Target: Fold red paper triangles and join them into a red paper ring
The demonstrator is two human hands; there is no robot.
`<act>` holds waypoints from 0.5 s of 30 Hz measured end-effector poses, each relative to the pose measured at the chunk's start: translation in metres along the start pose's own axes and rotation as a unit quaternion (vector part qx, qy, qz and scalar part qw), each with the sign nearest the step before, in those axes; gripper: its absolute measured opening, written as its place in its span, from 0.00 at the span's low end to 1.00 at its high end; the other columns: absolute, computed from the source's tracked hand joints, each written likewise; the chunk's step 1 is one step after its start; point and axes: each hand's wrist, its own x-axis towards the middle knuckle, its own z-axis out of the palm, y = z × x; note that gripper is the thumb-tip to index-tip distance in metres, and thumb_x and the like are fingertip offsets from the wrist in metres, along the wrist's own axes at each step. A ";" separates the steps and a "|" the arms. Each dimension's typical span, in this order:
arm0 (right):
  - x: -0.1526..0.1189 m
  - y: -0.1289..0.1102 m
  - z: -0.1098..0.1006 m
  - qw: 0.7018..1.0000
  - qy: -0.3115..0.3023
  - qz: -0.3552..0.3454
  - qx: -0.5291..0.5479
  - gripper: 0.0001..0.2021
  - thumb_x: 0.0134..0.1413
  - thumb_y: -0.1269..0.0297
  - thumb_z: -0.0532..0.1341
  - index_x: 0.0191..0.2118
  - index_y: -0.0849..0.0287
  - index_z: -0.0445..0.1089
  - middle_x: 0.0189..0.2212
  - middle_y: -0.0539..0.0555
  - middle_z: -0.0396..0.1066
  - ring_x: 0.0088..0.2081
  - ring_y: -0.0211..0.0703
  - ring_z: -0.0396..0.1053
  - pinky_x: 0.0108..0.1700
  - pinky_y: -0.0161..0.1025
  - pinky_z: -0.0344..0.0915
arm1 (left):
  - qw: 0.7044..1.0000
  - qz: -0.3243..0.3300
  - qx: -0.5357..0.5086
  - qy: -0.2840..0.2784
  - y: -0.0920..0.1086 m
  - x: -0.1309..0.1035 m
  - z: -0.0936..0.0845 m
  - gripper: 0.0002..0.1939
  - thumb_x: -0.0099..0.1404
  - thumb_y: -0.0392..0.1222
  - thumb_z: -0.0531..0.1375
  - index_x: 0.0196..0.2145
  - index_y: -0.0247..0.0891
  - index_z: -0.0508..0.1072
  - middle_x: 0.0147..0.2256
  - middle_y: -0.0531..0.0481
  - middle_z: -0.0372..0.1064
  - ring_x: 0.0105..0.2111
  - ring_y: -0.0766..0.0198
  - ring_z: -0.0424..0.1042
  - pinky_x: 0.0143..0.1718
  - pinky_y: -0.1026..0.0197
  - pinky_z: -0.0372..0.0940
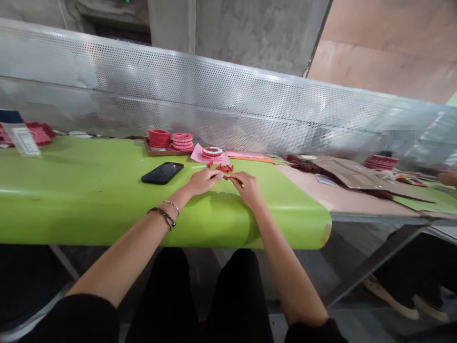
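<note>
My left hand (205,182) and my right hand (248,188) meet over the green tabletop (107,176), fingertips pinched from either side on a small red folded paper piece (226,177). Most of that piece is hidden by the fingers. Just beyond them lie more red folded pieces (224,168). Behind these, a white-and-red ring (212,151) of stacked segments rests on pink paper (197,153). A black phone (163,172) lies to the left of my left hand.
Red and pink ring stacks (159,138) stand on a brown tray (153,152). A dark-capped bottle (22,136) stands far left. Cardboard (350,172) lies right, near another ring stack (381,162). A perforated metal panel (228,100) runs behind. Another person's hand (448,177) shows far right.
</note>
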 end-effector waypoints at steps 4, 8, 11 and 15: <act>0.001 -0.001 0.000 1.000 -0.004 0.002 0.000 0.08 0.55 0.72 0.57 0.34 0.57 0.74 0.30 0.54 0.74 0.33 0.42 0.71 0.37 0.37 0.67 | 1.000 0.000 -0.002 -0.001 0.000 0.000 0.001 0.19 0.66 0.47 0.45 0.36 0.36 0.73 0.26 0.50 0.68 0.27 0.63 0.64 0.29 0.62 0.56; 0.001 -0.001 0.000 1.000 -0.003 0.006 0.005 0.08 0.54 0.73 0.57 0.33 0.58 0.74 0.30 0.54 0.74 0.33 0.42 0.71 0.36 0.37 0.66 | 1.000 -0.003 -0.002 -0.002 0.001 0.000 0.001 0.19 0.66 0.47 0.45 0.37 0.35 0.73 0.26 0.50 0.68 0.26 0.63 0.64 0.29 0.62 0.56; 0.001 -0.001 0.000 1.000 -0.001 0.008 0.009 0.08 0.54 0.73 0.57 0.33 0.58 0.74 0.30 0.54 0.74 0.32 0.41 0.71 0.35 0.36 0.66 | 1.000 -0.007 -0.002 -0.002 0.002 -0.001 0.000 0.20 0.65 0.46 0.46 0.39 0.35 0.74 0.24 0.51 0.67 0.24 0.64 0.63 0.27 0.63 0.55; 0.001 -0.002 -0.001 1.000 -0.001 0.010 0.012 0.08 0.55 0.71 0.56 0.33 0.58 0.74 0.30 0.54 0.74 0.31 0.40 0.71 0.35 0.36 0.66 | 1.000 -0.009 -0.002 -0.003 0.004 -0.002 -0.001 0.20 0.65 0.46 0.47 0.42 0.36 0.74 0.22 0.53 0.66 0.21 0.66 0.60 0.25 0.64 0.52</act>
